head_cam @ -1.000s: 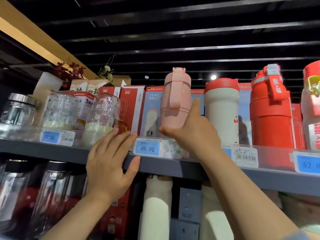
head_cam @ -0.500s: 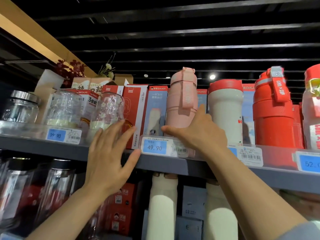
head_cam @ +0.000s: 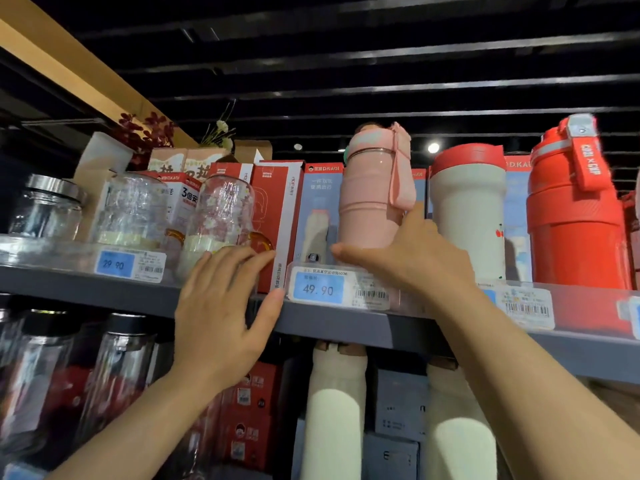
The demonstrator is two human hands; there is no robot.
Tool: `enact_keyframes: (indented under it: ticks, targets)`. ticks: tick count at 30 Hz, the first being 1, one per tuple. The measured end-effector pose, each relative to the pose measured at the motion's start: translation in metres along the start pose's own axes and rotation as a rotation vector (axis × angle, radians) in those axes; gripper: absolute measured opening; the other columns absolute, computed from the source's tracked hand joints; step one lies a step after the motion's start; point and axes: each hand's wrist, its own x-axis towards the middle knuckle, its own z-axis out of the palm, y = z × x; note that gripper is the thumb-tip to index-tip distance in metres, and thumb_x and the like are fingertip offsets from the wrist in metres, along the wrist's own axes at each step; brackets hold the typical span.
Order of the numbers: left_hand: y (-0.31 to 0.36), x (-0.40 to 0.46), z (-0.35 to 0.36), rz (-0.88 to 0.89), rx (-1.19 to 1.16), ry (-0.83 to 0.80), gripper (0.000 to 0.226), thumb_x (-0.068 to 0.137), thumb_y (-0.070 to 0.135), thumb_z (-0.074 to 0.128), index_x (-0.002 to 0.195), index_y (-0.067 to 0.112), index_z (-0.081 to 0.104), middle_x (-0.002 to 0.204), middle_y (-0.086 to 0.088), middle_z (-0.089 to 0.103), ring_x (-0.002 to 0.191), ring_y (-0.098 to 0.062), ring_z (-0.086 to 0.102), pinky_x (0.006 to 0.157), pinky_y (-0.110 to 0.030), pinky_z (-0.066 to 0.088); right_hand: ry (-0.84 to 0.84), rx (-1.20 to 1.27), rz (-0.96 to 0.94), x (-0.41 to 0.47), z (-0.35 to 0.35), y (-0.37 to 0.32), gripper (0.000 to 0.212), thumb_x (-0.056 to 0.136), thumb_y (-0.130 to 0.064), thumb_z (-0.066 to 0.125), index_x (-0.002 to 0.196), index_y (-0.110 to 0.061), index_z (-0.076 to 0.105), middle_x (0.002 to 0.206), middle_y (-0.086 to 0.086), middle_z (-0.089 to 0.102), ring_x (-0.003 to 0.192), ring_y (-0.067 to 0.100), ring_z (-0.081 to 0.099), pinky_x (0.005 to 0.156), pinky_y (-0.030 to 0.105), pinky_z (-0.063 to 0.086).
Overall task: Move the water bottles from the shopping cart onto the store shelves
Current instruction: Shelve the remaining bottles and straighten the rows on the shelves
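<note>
Pink bottle stands upright on top gray shelf, between blue box and white cup with red lid. Right hand wraps low part of pink bottle, thumb in front, fingers curled round side. Left hand spread flat, fingers straight, holding nothing, tips by glass jar and red box. Blue price tag 49.90 sits just under pink bottle. Big red bottle at far right.
</note>
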Motion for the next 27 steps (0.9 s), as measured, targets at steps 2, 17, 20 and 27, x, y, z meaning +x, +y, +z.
enact_keyframes:
  ticks: [2,17,20,27]
  targets:
    - [0.000,0.000,0.000,-0.008,-0.009,-0.001,0.052,0.093,0.046,0.032,0.127,0.016,0.057,0.124,-0.003,0.057,0.120,-0.020,0.045,0.104,-0.048,0.034,0.041,-0.049,0.018,-0.003,0.002,-0.001,0.127,0.056,-0.083,0.065,0.150,-0.015,0.012,0.144,0.005,0.042,0.123,0.029,0.052,0.078,0.037,0.038]
    - [0.004,-0.002,0.002,-0.012,0.024,0.031,0.051,0.094,0.041,0.031,0.122,0.010,0.058,0.121,-0.007,0.057,0.117,-0.022,0.045,0.104,-0.043,0.031,-0.008,-0.007,0.036,-0.005,-0.002,-0.002,0.114,0.056,-0.081,0.068,0.140,-0.015,0.027,0.133,0.005,0.052,0.116,0.028,0.056,0.076,0.035,0.040]
    - [0.003,-0.001,0.004,0.003,0.021,0.056,0.049,0.093,0.038,0.032,0.119,0.008,0.060,0.117,-0.007,0.058,0.112,-0.024,0.049,0.099,-0.041,0.034,-0.004,0.030,0.020,-0.003,-0.003,0.000,0.110,0.062,-0.071,0.072,0.144,-0.016,0.021,0.127,0.005,0.057,0.109,0.029,0.059,0.076,0.035,0.041]
    - [0.001,-0.001,0.007,0.026,0.017,0.101,0.047,0.091,0.034,0.034,0.116,0.007,0.062,0.114,-0.008,0.060,0.109,-0.025,0.051,0.097,-0.040,0.034,-0.015,0.057,-0.007,-0.004,-0.006,0.001,0.112,0.072,-0.068,0.064,0.152,-0.019,0.001,0.130,0.006,0.056,0.107,0.031,0.060,0.081,0.038,0.046]
